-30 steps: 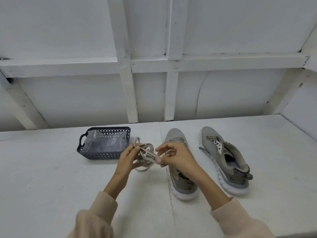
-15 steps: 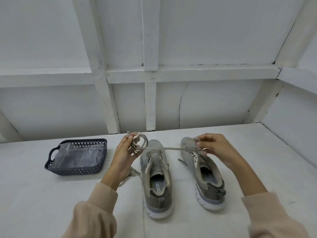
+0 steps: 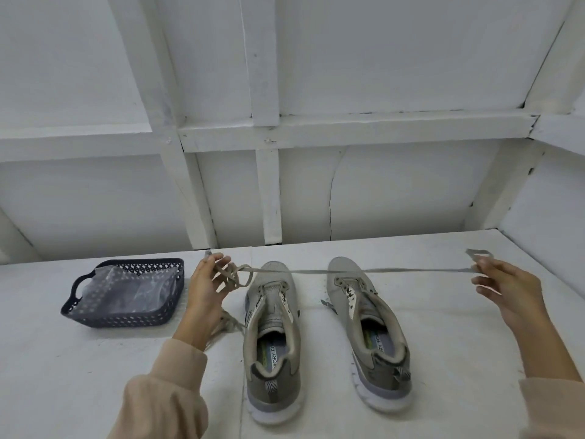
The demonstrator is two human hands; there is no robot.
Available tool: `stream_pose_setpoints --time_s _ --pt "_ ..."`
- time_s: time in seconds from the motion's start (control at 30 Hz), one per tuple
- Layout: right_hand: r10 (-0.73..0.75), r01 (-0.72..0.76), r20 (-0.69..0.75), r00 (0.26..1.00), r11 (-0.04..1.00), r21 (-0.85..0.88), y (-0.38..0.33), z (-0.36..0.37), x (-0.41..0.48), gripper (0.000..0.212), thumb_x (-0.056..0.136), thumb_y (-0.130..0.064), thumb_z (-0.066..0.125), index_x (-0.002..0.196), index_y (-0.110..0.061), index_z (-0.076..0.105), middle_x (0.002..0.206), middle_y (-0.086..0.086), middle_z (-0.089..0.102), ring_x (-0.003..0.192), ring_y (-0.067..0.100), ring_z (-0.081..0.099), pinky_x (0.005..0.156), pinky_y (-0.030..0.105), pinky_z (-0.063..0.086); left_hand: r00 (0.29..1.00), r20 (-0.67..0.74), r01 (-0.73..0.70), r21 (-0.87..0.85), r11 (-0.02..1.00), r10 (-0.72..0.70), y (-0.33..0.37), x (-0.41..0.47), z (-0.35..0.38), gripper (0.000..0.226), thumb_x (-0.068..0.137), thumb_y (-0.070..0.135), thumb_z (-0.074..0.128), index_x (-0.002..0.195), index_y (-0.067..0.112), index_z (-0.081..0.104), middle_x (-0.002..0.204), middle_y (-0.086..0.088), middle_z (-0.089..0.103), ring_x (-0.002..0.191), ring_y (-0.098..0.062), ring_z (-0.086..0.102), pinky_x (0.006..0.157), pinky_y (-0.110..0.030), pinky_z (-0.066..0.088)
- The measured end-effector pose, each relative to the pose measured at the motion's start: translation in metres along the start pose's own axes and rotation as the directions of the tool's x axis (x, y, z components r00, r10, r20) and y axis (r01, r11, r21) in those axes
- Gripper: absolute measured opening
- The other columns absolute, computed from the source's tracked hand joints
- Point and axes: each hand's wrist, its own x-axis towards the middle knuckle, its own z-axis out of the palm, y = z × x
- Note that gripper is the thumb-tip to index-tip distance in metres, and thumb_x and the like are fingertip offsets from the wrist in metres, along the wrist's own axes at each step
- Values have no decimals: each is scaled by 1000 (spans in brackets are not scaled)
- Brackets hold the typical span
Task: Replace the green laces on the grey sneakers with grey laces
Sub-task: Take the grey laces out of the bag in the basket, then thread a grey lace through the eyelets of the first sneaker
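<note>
A grey lace [image 3: 310, 272] is stretched above the unlaced grey sneakers [image 3: 272, 291]. Left of them the left hand [image 3: 204, 289] grips its loops; right of them the right hand [image 3: 506, 293] pinches its end. It seems the uncoiling step; next, threading the front eyelets

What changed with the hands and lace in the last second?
The right hand pulled to the right, drawing the grey lace out of its bundle into a taut line above the sneakers. The left hand still holds the remaining loops. Sneakers and basket stayed put.
</note>
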Motion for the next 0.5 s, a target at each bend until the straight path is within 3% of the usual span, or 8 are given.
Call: stream_pose_setpoints --time_s 0.13,0.3,0.4,0.5 --pt "29 -25 -97 995 999 42 15 -16 8 9 91 -4 61 84 -10 63 54 -10 67 42 2 58 45 13 50 996 -85 -14 35 999 17 9 16 -11 20 104 23 38 91 20 53 91 -3 63 69 -20 66 65 -33 49" --pt "38 -16 -189 981 993 117 17 -34 18 15 92 -3 60 79 -10 60 49 -10 64 42 1 58 50 11 50 975 -126 -150 242 959 184 31 32 -21 26 107 23 31 89 21 50 71 -4 66 40 -13 61 41 -17 47" --pt "24 19 -227 974 982 186 22 -48 27 16 93 -4 60 79 -12 59 48 -10 62 44 0 58 52 10 50 953 -198 -196 178 964 230 46 39 -34 27 107 22 31 87 21 50 49 6 60 37 -8 53 37 -17 45" --pt "8 46 -223 975 971 235 28 -60 33 12 93 -9 61 83 -16 61 67 -4 61 56 1 57 61 12 51 932 -276 -220 87 972 236 59 42 -47 29 107 23 32 85 22 50 44 11 54 36 -4 50 41 -15 47"
